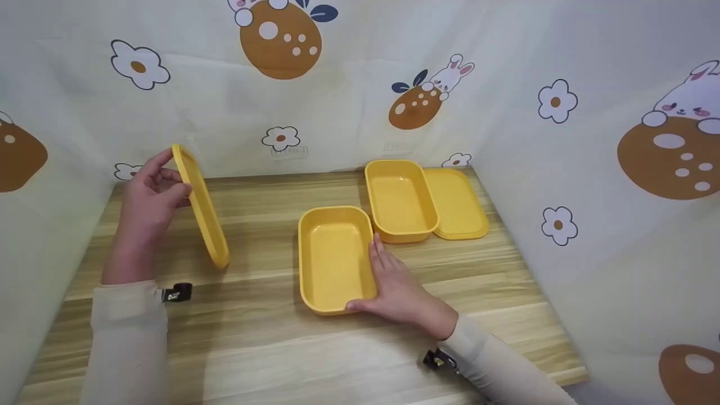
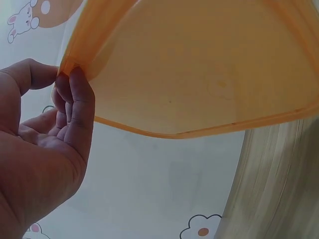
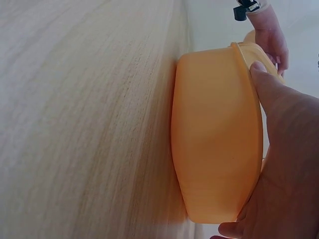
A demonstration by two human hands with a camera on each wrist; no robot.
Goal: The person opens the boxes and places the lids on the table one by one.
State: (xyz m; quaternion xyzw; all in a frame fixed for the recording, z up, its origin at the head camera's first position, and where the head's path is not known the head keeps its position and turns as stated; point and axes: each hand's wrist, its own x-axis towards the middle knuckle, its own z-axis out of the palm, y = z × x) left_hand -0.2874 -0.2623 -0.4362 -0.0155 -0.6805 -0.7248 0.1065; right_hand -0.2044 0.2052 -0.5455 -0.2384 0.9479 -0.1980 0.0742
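Observation:
On the left of the head view, my left hand point(image 1: 149, 199) pinches the edge of a yellow lid point(image 1: 202, 208), held on its side above the table. The left wrist view shows the lid point(image 2: 199, 74) broad face on, its rim between my thumb and fingers. A yellow food container point(image 1: 336, 259) sits upright in the middle, its inside bare. My right hand point(image 1: 399, 292) holds its near right corner, thumb along the near rim and fingers along the right side. In the right wrist view, the thumb rests over the rim of the container point(image 3: 214, 134).
Behind and to the right stands a second yellow container point(image 1: 400, 199), close to the first one's far right corner. Beside it, another yellow lid point(image 1: 458, 205) lies flat, partly covered by that container. Patterned cloth point(image 1: 337, 107) hangs behind and beside the wooden table point(image 1: 259, 360).

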